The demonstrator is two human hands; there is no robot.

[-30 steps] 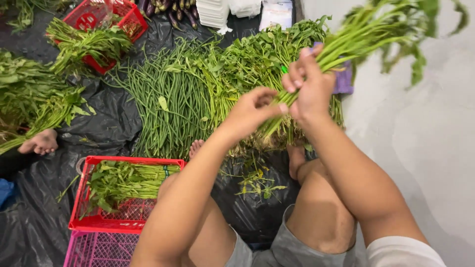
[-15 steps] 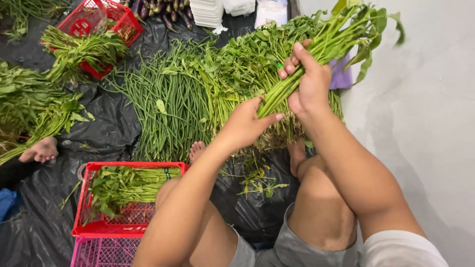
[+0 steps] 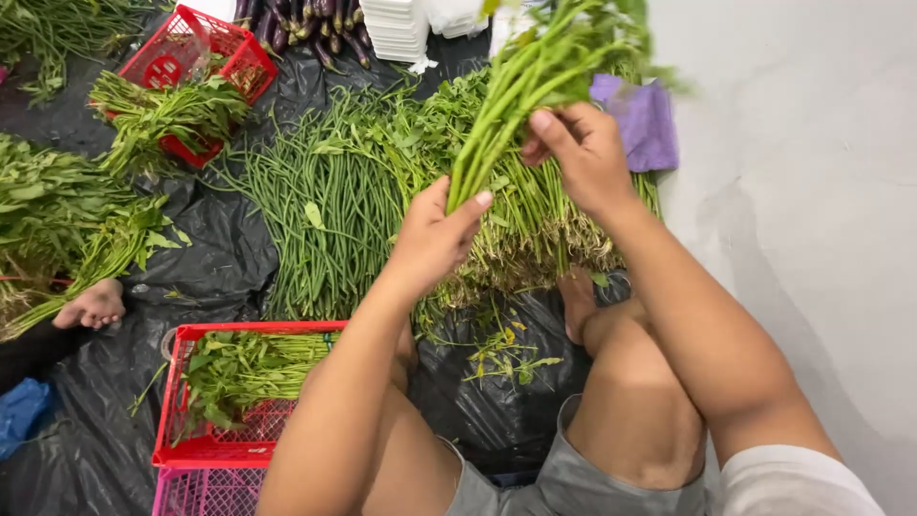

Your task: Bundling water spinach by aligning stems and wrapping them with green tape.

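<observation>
Left hand (image 3: 430, 239) and right hand (image 3: 583, 158) both closed around one bunch of leafy greens (image 3: 535, 86), left at the stem ends, right higher up. Long axis runs diagonally, leaves pointing up and away, above the heaped greens (image 3: 535, 229), long beans (image 3: 325, 220) and red basket (image 3: 205, 444).

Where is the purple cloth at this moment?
In the head view the purple cloth lies upper right, at the edge of the black plastic sheet, just behind the right hand that grips a bunch of green leafy stems.
</observation>
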